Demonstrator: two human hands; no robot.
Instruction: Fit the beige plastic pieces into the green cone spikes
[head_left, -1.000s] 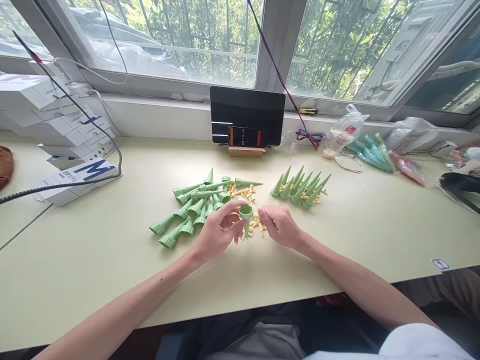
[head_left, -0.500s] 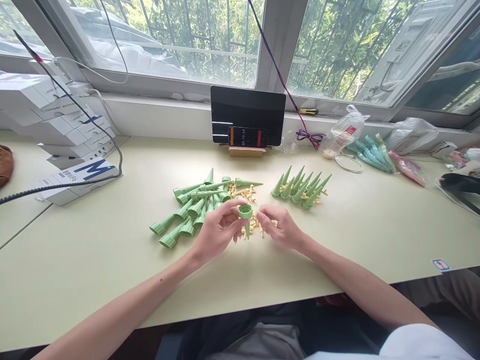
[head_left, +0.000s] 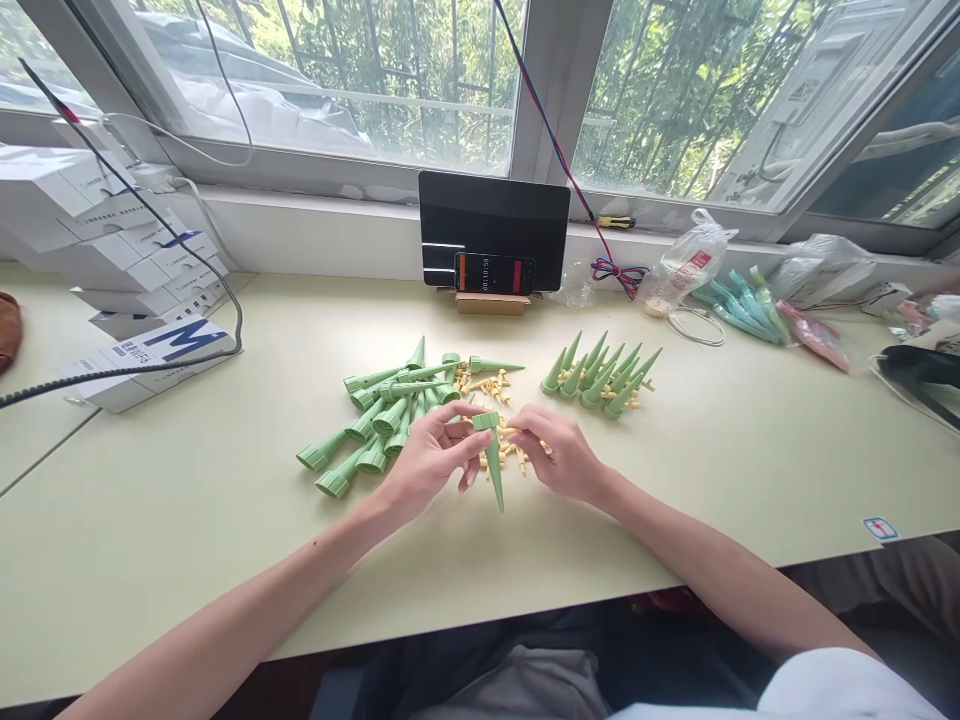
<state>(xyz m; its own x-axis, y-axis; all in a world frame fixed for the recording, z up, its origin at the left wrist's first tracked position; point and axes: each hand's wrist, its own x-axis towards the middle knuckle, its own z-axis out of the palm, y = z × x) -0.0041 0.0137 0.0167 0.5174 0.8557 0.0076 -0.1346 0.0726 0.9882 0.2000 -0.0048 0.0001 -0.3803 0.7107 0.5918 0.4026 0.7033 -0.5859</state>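
My left hand [head_left: 429,460] grips a green plastic spike [head_left: 493,464] near its wide end, with the tip pointing toward me. My right hand [head_left: 559,452] is closed in a pinch at the spike's wide end, holding what looks like a small yellow piece. Small yellow pieces [head_left: 491,386] lie scattered under and behind both hands. To the left is a loose pile of green spikes [head_left: 382,412]. To the right, a tidy group of green spikes with yellow pieces fitted [head_left: 601,374] lies on the pale table [head_left: 225,480].
A tablet [head_left: 493,232] with a phone [head_left: 493,273] showing a timer stands at the back. White boxes [head_left: 127,270] and a black cable [head_left: 150,365] are at left. Plastic bags [head_left: 686,262] and teal spikes [head_left: 739,305] lie at the far right.
The green spike has tipped: its wide opening faced up before, and now its tip points down toward me. My right hand has closed in on the wide end.
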